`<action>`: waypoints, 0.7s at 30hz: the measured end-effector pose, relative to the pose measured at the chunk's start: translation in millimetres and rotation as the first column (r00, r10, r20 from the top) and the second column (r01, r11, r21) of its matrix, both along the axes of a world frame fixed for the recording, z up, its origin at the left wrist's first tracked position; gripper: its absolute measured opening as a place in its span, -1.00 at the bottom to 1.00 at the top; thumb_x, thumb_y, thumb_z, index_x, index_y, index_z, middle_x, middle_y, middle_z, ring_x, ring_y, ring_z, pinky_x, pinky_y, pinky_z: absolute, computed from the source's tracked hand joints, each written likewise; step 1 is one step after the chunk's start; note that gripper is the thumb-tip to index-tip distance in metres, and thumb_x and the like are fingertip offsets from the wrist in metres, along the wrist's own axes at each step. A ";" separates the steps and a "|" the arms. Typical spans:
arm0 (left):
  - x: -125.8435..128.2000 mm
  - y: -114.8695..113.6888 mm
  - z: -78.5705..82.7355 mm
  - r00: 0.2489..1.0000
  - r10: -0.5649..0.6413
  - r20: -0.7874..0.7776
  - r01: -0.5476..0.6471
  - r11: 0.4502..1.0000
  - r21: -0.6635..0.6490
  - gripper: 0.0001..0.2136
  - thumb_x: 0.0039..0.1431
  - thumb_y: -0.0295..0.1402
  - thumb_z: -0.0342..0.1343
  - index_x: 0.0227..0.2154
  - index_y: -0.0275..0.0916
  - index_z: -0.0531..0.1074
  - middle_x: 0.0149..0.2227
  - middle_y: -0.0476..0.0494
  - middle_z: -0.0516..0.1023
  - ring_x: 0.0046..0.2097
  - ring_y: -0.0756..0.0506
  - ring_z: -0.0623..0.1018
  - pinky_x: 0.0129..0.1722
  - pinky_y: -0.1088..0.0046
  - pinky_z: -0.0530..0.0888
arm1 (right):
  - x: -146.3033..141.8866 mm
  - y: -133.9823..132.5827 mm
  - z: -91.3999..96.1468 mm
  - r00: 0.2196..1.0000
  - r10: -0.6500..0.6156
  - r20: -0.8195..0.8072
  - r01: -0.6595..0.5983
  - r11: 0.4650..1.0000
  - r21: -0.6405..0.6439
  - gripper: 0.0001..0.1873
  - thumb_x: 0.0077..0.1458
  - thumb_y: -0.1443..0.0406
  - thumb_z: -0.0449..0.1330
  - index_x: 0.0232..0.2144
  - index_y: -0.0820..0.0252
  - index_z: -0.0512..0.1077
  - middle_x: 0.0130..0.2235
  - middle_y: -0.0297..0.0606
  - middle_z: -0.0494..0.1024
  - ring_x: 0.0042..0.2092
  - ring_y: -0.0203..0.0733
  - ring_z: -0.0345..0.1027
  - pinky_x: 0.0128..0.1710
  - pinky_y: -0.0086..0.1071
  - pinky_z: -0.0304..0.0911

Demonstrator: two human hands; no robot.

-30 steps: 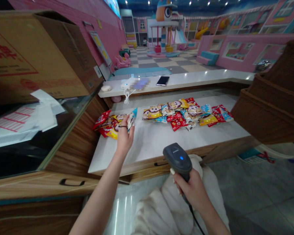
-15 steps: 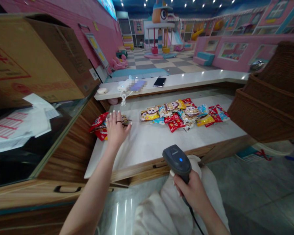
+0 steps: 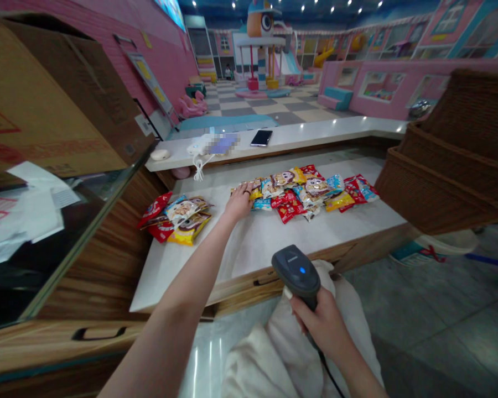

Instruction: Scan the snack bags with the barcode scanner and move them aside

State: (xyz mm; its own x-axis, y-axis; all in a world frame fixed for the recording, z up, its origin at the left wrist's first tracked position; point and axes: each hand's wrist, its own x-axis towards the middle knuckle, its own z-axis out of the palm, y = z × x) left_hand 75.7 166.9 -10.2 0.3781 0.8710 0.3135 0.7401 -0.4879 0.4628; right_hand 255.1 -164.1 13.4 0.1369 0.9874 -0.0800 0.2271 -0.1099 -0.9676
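Note:
My left hand (image 3: 239, 203) reaches across the white counter (image 3: 265, 237) and rests on the left end of a long heap of colourful snack packets (image 3: 311, 191); its fingers curl on a yellow packet (image 3: 256, 193). A smaller pile of snack packets (image 3: 176, 217) lies at the counter's left end, apart from the hand. My right hand (image 3: 322, 323) is closed round the handle of a dark barcode scanner (image 3: 296, 272) with a blue light, held low in front of the counter edge above my white-clothed lap.
A cardboard box (image 3: 45, 99) and papers (image 3: 20, 204) sit on a glass case at left. Stacked wicker baskets (image 3: 452, 160) stand at right. A phone (image 3: 261, 137), a white charger with cable (image 3: 197, 152) and a small white object lie on the raised ledge behind.
My left hand put a blue-and-white packet down on the left pile, then moved right to the long heap. The scanner hand stayed about where it was.

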 end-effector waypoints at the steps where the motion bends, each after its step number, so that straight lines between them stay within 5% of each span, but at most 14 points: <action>1: -0.1 1.2 -0.1 0.999 -0.018 0.038 0.018 1.000 -0.012 -0.39 0.11 -0.50 0.06 0.28 -0.44 0.31 0.38 -0.53 0.23 0.43 -0.37 0.20 0.41 -0.02 0.06 | 0.0 0.0 -0.2 1.000 -0.002 0.003 0.002 1.000 0.002 -0.83 0.11 0.19 0.20 -0.44 0.16 0.42 -0.68 -0.47 0.33 -0.64 -0.28 0.20 -0.64 -0.45 0.13; 5: -4.2 -9.0 3.0 0.952 -0.011 0.305 0.030 0.998 -0.056 -0.52 0.18 -0.42 0.09 0.17 -0.37 0.42 0.30 -0.45 0.39 0.39 -0.30 0.28 0.42 0.08 0.08 | -0.4 -0.4 0.7 1.000 0.006 -0.004 -0.006 1.000 -0.002 -0.83 0.11 0.19 0.20 -0.44 0.15 0.42 -0.67 -0.47 0.34 -0.64 -0.28 0.22 -0.63 -0.45 0.16; 8: -9.8 -32.2 6.4 0.815 0.073 0.575 -0.004 0.993 -0.121 -0.58 0.23 -0.30 0.14 0.14 -0.27 0.44 0.25 -0.33 0.46 0.37 -0.27 0.31 0.42 0.11 0.09 | -0.6 -1.2 2.4 1.000 0.008 -0.010 -0.009 1.000 -0.022 -0.83 0.11 0.19 0.19 -0.43 0.16 0.41 -0.67 -0.48 0.34 -0.65 -0.28 0.23 -0.63 -0.45 0.16; 12: -16.3 -77.9 4.3 0.425 0.229 0.876 0.036 0.962 -0.269 -0.64 0.22 -0.16 0.19 0.03 -0.18 0.49 0.17 -0.21 0.53 0.35 -0.24 0.36 0.37 0.15 0.23 | -0.7 -1.0 2.2 1.000 0.009 0.002 -0.009 1.000 -0.013 -0.83 0.13 0.19 0.18 -0.42 0.17 0.42 -0.67 -0.48 0.33 -0.65 -0.28 0.22 -0.62 -0.44 0.16; 16: -18.6 -125.0 -3.2 0.032 0.458 0.889 0.160 0.875 -0.457 -0.72 0.18 -0.19 0.18 -0.10 -0.21 0.51 0.10 -0.23 0.59 0.28 -0.27 0.45 0.21 0.09 0.46 | -2.2 0.2 0.5 1.000 0.011 -0.006 -0.011 1.000 -0.004 -0.83 0.14 0.20 0.18 -0.43 0.15 0.43 -0.68 -0.48 0.33 -0.64 -0.26 0.22 -0.63 -0.42 0.15; 18: -18.3 -143.0 -6.5 -0.029 0.521 0.853 0.225 0.835 -0.502 -0.72 0.19 -0.22 0.17 -0.09 -0.21 0.52 0.12 -0.22 0.58 0.26 -0.26 0.48 0.16 0.09 0.51 | -3.5 0.6 0.2 0.999 0.020 -0.027 -0.021 1.000 -0.017 -0.83 0.14 0.20 0.19 -0.44 0.15 0.42 -0.67 -0.47 0.34 -0.64 -0.26 0.24 -0.62 -0.42 0.16; 21: -16.4 -159.5 -10.8 -0.024 0.581 0.814 0.266 0.788 -0.555 -0.70 0.22 -0.19 0.18 -0.05 -0.21 0.51 0.13 -0.23 0.59 0.21 -0.26 0.52 0.10 0.10 0.55 | -6.2 1.6 0.4 0.999 0.034 -0.039 -0.035 0.999 -0.020 -0.82 0.14 0.20 0.21 -0.46 0.14 0.40 -0.67 -0.47 0.34 -0.65 -0.26 0.24 -0.62 -0.42 0.17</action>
State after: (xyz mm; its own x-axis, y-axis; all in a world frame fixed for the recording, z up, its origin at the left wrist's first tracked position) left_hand 59.3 7.4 -21.0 -0.0797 0.9699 -0.2300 -0.5933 0.1393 0.7929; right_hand 248.8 -162.5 13.8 0.0995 0.9894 -0.1054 0.1939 -0.1232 -0.9733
